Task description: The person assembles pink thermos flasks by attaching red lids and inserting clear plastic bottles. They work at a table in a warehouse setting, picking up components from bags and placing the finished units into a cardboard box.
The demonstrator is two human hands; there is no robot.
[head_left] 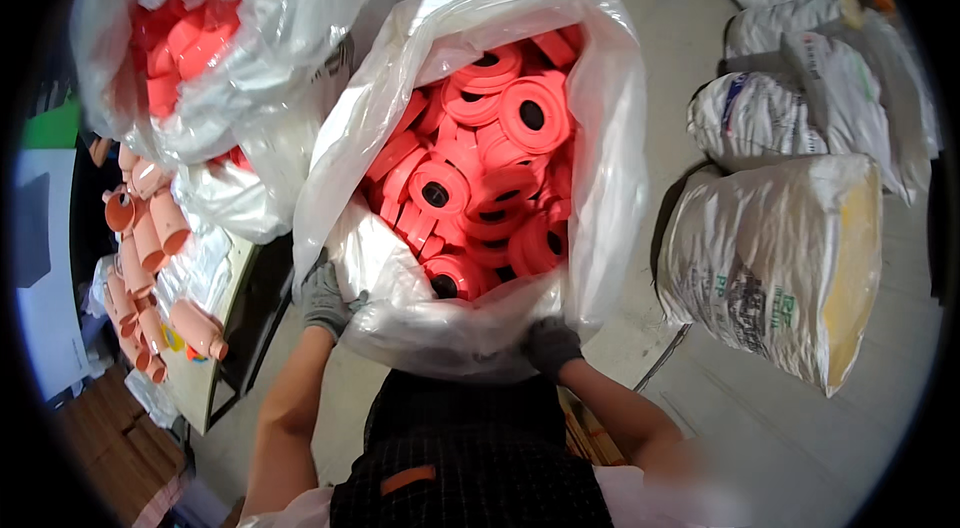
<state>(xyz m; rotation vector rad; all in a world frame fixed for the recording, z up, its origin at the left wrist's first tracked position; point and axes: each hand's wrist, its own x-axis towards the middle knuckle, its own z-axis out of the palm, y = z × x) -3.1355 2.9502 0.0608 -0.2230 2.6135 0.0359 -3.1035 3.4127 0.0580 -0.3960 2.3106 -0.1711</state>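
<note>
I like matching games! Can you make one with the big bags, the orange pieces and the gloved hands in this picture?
Things:
1. open clear bag
2. left hand
3. white woven sacks
4. loose tube-shaped orange pieces

Places or states:
A. lined up on the floor at the right
B. lying on the table at the left
C. full of red-orange reels
D. gloved, gripping the bag's lower left edge

Pairs: 1-C, 2-D, 3-A, 4-B
</note>
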